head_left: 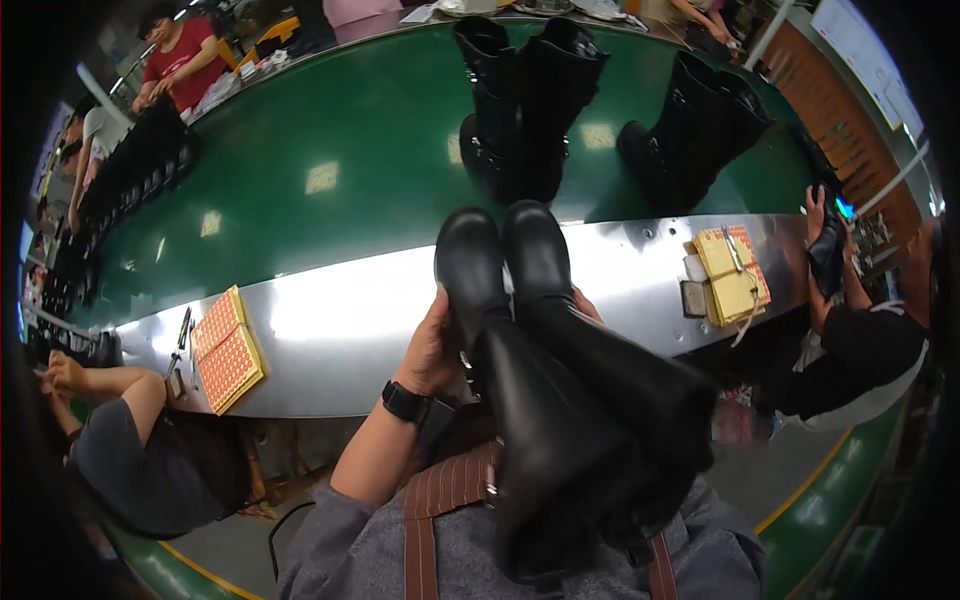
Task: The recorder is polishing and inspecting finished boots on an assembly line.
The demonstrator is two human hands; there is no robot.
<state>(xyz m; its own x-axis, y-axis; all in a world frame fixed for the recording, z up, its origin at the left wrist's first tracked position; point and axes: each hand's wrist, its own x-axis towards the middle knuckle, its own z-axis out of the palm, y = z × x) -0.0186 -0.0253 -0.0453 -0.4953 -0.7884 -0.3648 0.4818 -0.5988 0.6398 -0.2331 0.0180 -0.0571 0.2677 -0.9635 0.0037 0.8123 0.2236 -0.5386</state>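
Observation:
A pair of tall black boots (pixel 545 400) lies side by side in my grip, toes pointing away and wide shafts toward my body. My left hand (pixel 432 345) wraps round the left boot near its ankle, its thumb along the side. On the far side of the other boot (pixel 620 375), only a sliver of my right hand (pixel 586 305) shows; it is pressed against that boot and its fingers are mostly hidden. Just past the toes, another pair of tall black buckled boots (pixel 530 115) stands upright on the green belt (pixel 380 150).
More black boots (pixel 695 135) stand at the back right, and a row of them (pixel 140 175) lines the far left. On the metal ledge (pixel 340 360) lie a sheet of round orange stickers (pixel 228 350) and a yellow stack (pixel 735 280) with a metal tool. Co-workers sit close on both sides.

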